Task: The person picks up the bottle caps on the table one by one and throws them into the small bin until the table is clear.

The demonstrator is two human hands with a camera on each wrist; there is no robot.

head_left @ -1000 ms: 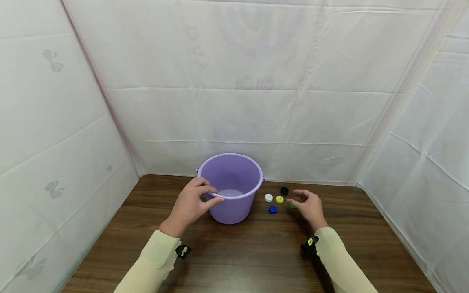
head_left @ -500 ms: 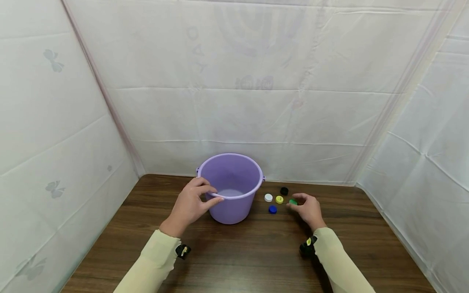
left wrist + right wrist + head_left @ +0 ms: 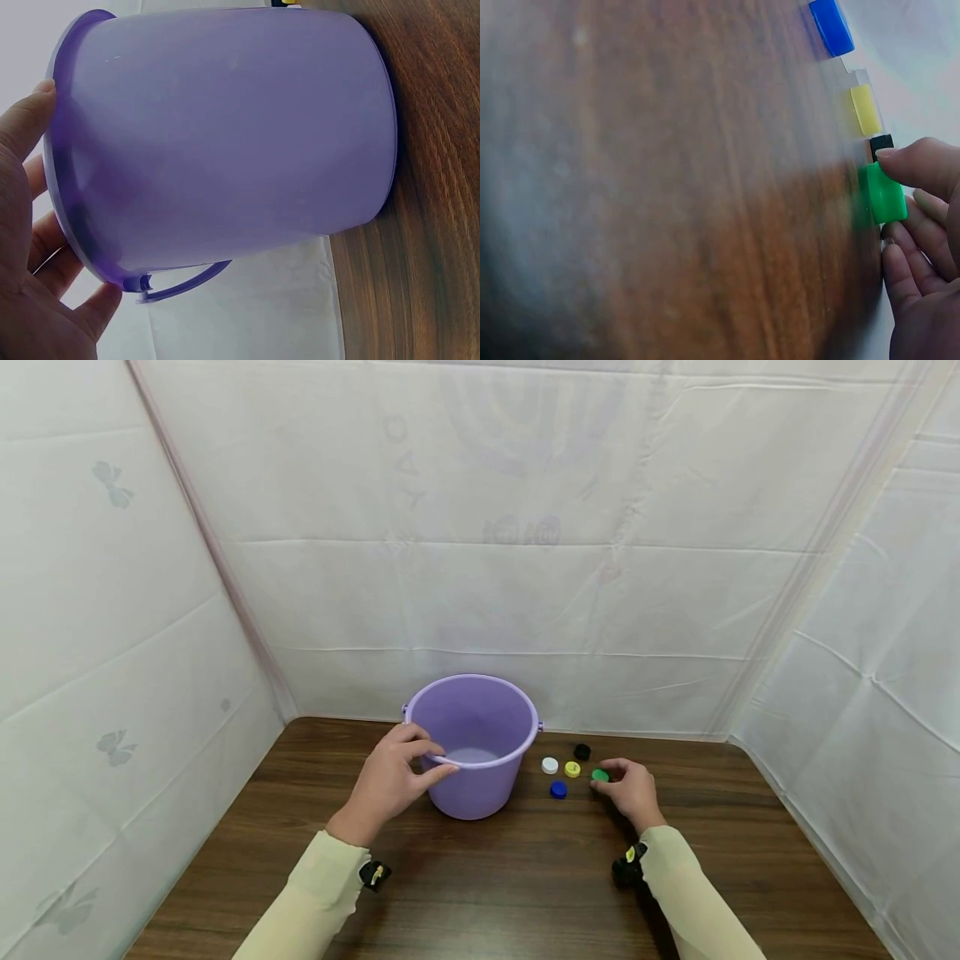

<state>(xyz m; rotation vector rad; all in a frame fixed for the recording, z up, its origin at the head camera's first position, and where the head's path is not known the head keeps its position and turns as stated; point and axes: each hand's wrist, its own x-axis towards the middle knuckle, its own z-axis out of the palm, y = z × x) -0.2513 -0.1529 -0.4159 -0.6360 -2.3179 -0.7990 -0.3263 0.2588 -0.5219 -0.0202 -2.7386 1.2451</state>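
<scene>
A purple bucket (image 3: 480,789) stands upright on the table. My left hand (image 3: 386,781) grips its near left rim, thumb outside and fingers reaching over the edge; the left wrist view shows the hand (image 3: 30,247) at that rim. To the bucket's right, my right hand (image 3: 633,789) pinches a green bottle cap (image 3: 600,775) between thumb and forefinger, the cap still at table level. The right wrist view has this green cap (image 3: 887,193) by the thumb. Near it lie a yellow cap (image 3: 572,769), a white cap (image 3: 550,766), a blue cap (image 3: 558,790) and a black cap (image 3: 582,751).
Dark wood-grain table (image 3: 495,893) lies beneath everything. White sheeting (image 3: 480,593) rises behind it and along both sides. The bucket's handle (image 3: 187,285) hangs at its far side in the left wrist view.
My right hand has drawn slightly lower and its thumb and forefinger have closed in around the green cap, which shows more fully. The left hand and bucket stay put.
</scene>
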